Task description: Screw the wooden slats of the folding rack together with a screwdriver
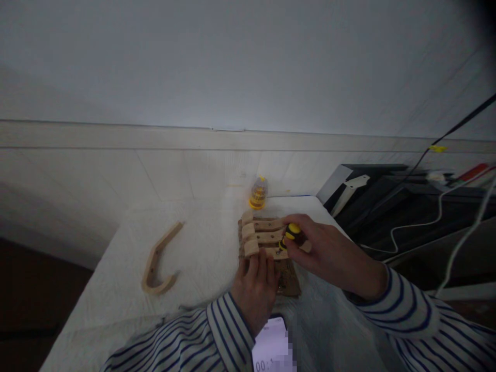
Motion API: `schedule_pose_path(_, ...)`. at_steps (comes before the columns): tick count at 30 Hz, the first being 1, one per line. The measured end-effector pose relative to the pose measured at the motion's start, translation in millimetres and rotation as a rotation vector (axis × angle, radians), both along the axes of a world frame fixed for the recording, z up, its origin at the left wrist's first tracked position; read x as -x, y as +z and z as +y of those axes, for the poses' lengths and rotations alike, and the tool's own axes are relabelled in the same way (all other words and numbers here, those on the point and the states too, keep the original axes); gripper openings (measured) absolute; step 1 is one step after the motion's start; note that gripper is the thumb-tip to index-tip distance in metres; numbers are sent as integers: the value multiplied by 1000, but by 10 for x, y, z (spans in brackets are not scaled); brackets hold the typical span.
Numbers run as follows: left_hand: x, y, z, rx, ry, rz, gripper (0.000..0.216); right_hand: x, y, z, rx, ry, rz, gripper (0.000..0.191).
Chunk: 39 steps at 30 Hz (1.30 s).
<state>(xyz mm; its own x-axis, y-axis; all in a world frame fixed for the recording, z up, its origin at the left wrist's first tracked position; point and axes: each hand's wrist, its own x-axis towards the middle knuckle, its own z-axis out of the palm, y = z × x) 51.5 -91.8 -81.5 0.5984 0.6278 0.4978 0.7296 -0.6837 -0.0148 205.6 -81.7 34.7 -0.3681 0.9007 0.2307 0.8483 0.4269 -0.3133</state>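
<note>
My right hand is closed around a screwdriver with a stubby yellow-and-black handle. The screwdriver's lower end points down at the nearest of several curved wooden hooks, which lie side by side on a brown board. Beside it, my left hand rests with bent fingers on that nearest hook and the board, pressing from the near side. Another wooden hook, with dark holes in it, lies apart on the left of the table.
A small clear container with a yellow base stands behind the board, near the wall. A phone showing a timer lies at the front. Dark panels and a white cable are to the right of the white-covered table.
</note>
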Motion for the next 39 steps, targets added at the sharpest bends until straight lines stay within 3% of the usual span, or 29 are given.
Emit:
schedule_pose_path(15,0,-1,1,-22,7,1,29,-70,-87,-40,-26,-78,115,24)
schedule_pose_path(27,-2,-1,2,-18,8,22,31,-71,-161,-9,-225,-54,-8,27)
schedule_pose_path(39,-19,-30,5,-26,15,4,32,-56,-187,-106,-180,-26,6,40)
